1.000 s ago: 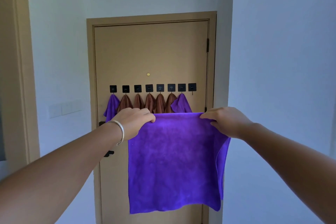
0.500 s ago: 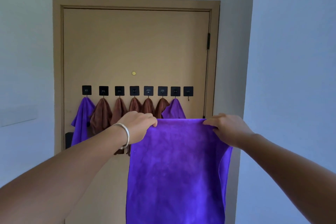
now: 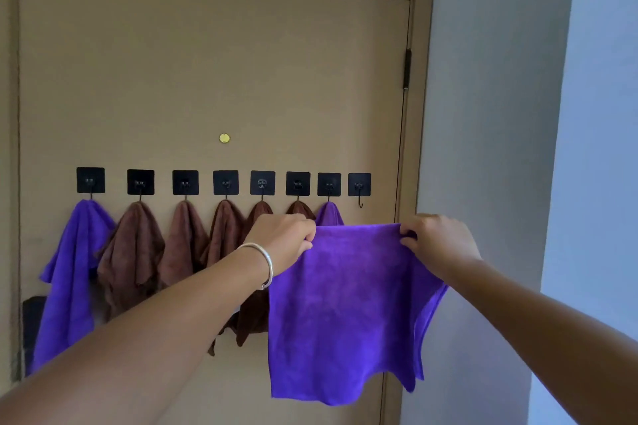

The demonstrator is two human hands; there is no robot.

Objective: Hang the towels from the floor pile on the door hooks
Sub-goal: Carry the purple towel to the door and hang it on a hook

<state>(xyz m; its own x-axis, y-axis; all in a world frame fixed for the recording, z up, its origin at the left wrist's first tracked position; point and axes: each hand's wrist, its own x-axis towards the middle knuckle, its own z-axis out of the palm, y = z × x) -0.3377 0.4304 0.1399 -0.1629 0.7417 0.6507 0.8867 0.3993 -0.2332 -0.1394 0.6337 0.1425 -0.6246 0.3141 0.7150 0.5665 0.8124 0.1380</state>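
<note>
A tan door (image 3: 214,62) fills most of the view, with a pale wall (image 3: 500,114) running up at three o'clock. Out in front of the door, toward five o'clock, a purple towel (image 3: 345,314) hangs flat, stretched by its top edge between two hands. The left hand (image 3: 281,243), with a silver bracelet (image 3: 264,266) on the wrist, pinches the towel's top left corner; the right hand (image 3: 436,241) pinches the top right corner, fingers curled over the hem. Behind them, from nine o'clock across to the middle, seven towels already hang (image 3: 131,259): purple at each end, brown between. Above runs a row of black hooks (image 3: 226,182), and the bare hook (image 3: 359,188) sits just above the held towel's edge. A small brass peephole (image 3: 224,138) dots the center.
</note>
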